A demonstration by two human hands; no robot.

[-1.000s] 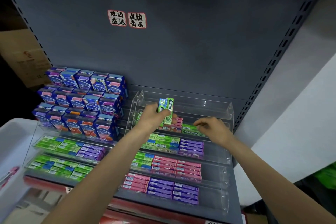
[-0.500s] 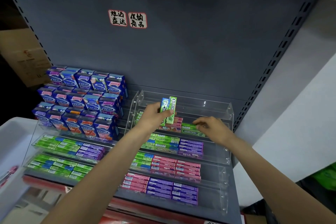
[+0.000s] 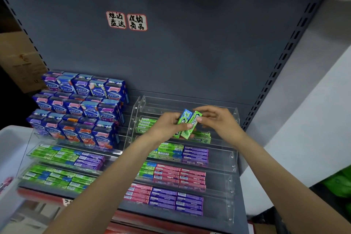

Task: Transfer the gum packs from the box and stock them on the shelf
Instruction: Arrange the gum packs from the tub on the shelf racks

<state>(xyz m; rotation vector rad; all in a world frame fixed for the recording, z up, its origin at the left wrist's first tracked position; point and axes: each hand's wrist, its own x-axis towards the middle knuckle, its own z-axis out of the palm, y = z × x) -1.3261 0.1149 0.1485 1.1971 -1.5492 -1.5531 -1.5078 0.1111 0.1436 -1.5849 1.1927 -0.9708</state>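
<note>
Both hands (image 3: 191, 124) grip two green gum packs (image 3: 187, 124) between them.

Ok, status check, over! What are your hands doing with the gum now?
Left hand grips two green gum packs above the acrylic rack. Right hand pinches the right pack's top end. Nothing blocking the rack's top tier.

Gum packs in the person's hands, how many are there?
2. The blue-and-green gum pack is gripped in the left hand. The green gum pack beside it is held by the left hand and pinched at its top by the right hand. More could hide behind them.
</note>
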